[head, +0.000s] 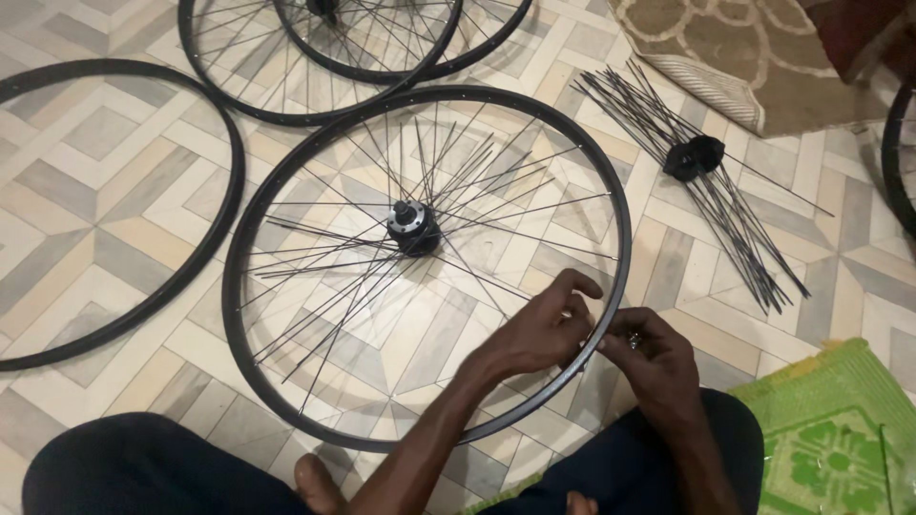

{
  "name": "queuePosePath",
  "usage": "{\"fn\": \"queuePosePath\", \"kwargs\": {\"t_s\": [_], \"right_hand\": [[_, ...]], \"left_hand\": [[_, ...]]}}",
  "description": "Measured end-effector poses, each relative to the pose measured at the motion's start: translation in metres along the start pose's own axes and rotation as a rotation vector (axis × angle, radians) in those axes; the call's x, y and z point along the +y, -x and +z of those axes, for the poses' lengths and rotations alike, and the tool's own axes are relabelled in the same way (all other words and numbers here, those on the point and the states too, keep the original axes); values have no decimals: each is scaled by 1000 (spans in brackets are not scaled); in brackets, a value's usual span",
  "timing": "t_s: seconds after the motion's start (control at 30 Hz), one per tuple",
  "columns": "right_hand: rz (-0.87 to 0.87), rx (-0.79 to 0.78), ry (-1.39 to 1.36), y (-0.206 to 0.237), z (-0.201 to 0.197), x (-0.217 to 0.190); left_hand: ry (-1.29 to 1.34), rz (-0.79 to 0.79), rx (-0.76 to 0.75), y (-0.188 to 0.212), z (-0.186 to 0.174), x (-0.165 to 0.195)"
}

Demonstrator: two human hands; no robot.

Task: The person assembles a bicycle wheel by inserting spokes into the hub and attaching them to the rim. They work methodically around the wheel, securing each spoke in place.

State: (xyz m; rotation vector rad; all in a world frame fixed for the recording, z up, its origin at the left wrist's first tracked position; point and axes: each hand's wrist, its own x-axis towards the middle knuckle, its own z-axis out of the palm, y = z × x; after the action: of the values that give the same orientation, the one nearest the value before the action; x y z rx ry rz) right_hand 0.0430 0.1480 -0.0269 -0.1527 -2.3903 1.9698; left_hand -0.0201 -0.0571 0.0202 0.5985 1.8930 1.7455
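We see the wheel rim [286,172] flat on the tiled floor [105,181], hub [413,227] at centre, spokes loose. Left hand [539,334] pinches a spoke end at the near right edge of the rim; right hand [654,358] fingers closed on a tiny shiny part, too small to identify. Spare hub with spokes [695,157] lies well apart. Other rims and green mat [840,439] cut off.
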Motion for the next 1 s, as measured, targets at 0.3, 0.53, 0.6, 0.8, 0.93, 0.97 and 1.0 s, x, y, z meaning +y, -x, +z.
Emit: {"fn": "queuePosePath", "kwargs": {"t_s": [0.3,0.53,0.6,0.8,0.93,0.97,1.0], "right_hand": [[0,8,-44,3,-3,4],[18,20,-57,3,3,4],[21,23,-17,2,4,4],[36,9,4,1,3,4],[65,18,37,1,4,1],[62,18,16,1,4,1],[66,16,41,1,4,1]], "left_hand": [[111,-74,-16,1,1,10],[21,-59,-1,1,0,5],[13,-18,-2,0,-1,0],[-107,51,67,-3,3,-11],[-77,89,0,-3,-1,-13],[-53,83,-15,-2,-1,-13],[-83,49,-4,-2,-1,-13]]}}
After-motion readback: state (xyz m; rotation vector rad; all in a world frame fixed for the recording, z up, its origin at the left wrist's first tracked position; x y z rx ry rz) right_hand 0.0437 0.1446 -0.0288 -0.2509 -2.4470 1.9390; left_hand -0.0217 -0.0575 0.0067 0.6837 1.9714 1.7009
